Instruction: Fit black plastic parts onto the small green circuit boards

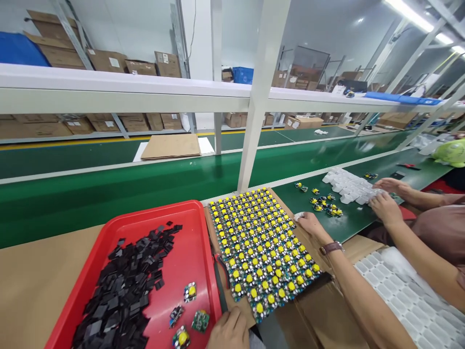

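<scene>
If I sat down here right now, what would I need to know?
Left hand: rests at the red tray's near edge, holding nothing visible.
Right hand: lies on the far right edge of the panel of yellow-topped boards, a wrapped fingertip out.
Tray: a heap of black pieces and four loose boards.
Done: four boards separated.
Left: nearly the whole panel.
A co-worker's hands sort white trays beside you.

Green conveyor belt [109, 189] running across behind bench. White shelf rail [109, 89] spanning above it, white post [259, 97] standing upright. Cardboard boxes [109, 60] sitting on far shelving. Flat cardboard sheet [170, 145] lying beyond belt. Co-worker's hands [385, 201] resting on white blister tray [348, 186]; green plush toy [452, 152] sitting at far right.
</scene>
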Available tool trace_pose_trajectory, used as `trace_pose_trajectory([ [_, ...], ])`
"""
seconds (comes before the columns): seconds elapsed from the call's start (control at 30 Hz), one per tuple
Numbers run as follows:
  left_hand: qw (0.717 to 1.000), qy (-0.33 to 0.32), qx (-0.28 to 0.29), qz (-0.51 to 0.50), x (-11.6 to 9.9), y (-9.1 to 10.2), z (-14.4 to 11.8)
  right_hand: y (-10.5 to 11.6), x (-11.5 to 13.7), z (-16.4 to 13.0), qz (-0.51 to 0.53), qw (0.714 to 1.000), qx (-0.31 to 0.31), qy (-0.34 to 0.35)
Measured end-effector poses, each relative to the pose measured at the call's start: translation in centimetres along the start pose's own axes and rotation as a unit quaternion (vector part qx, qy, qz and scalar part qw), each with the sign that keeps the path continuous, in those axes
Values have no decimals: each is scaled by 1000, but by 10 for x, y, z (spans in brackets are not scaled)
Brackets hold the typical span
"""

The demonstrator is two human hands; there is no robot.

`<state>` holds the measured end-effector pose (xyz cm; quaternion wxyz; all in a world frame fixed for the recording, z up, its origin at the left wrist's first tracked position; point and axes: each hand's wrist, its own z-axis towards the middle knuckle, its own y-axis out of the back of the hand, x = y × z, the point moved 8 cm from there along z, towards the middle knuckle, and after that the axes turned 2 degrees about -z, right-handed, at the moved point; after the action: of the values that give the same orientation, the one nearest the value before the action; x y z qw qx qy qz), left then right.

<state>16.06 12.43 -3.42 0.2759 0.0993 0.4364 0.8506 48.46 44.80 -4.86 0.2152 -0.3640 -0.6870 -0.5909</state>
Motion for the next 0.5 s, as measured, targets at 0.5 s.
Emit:
trace_pose_trajectory([
  [0.5, 999, 15, -27, -13, 3, 11, 14, -17, -16, 12, 24, 999, 26, 36],
])
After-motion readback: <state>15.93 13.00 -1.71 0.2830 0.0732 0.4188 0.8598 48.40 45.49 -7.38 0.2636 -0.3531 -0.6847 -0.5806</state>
